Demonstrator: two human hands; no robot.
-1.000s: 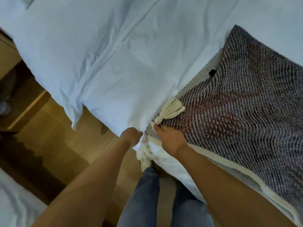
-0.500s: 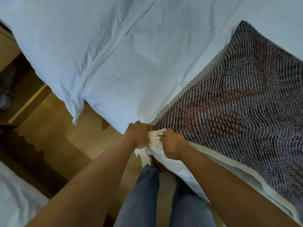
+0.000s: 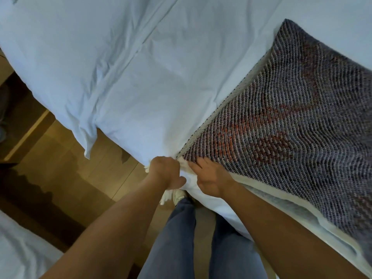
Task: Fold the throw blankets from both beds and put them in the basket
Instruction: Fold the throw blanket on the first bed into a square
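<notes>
A woven throw blanket (image 3: 291,127), dark grey with red patches and a cream border, lies folded on the right side of the white bed (image 3: 161,67). Its near corner sits at the bed's edge. My left hand (image 3: 166,172) is closed in a fist round the cream tassels (image 3: 166,196) of that corner, and some strands hang below the fist. Just to the right, my right hand (image 3: 209,178) rests on the corner with its fingers stretched out flat. No basket is in view.
A wooden floor (image 3: 60,168) runs between this bed and a second white bed (image 3: 20,248) at the lower left. My legs in jeans (image 3: 177,238) stand against the bed's edge. A flap of white duvet (image 3: 88,141) hangs over the side.
The tassel that lay on the blanket's corner is now bunched in my left hand. My right hand went from curled on the cream edge to lying flat on the corner.
</notes>
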